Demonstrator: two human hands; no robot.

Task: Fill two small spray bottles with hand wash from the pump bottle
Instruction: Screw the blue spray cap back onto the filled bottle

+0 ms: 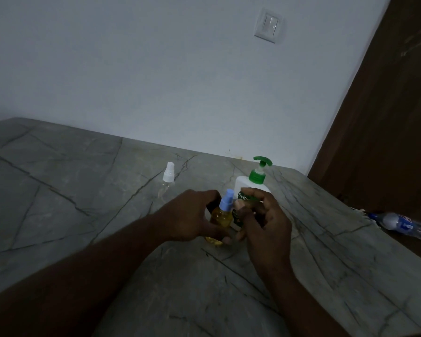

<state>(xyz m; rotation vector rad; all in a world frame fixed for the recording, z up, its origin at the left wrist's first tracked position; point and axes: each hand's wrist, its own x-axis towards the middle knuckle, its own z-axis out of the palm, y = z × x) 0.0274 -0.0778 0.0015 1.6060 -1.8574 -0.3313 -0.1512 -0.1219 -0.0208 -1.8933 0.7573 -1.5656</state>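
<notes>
filled, it seems: blue-capped spray bottle (220, 216), amber, held in left grip (190, 215) | right grip (265, 222) curled beside its cap (226, 199), hold unclear | remaining: white-capped bottle (167, 181) beyond left grip, looks empty

**One head-worn camera, facing forward and down**

Wide-angle, worn on the head, tilted, with the far edge of the desk (83, 190) sloping down to the right. Facing a pale wall (156, 81), with a brown door (387, 117) at right. Near to the left hand (192, 215), gripping a spray bottle (220, 216), and the right hand (265, 222), both low at centre.
</notes>
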